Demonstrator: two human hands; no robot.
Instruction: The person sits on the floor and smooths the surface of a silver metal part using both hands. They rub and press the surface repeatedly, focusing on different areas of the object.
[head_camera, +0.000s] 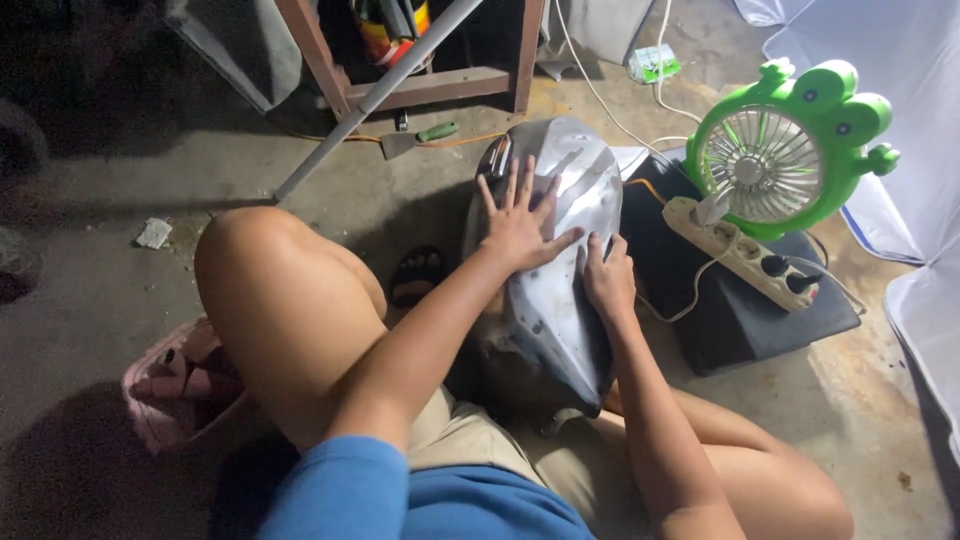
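Head view, silver panel (560, 300) lengthwise away from person, left hand (520, 225) flat atop

A makeshift floor workshop: stained concrete floor (120, 290), scraper (418, 138), power strip (742, 252), wooden frame (420, 88).

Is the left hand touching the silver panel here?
Touching. The head view shows the left hand lying flat, fingers spread, on top of the silver panel, with no gap under the palm.

dim, light falling perhaps from upper right; left corners dark, slightly soft.
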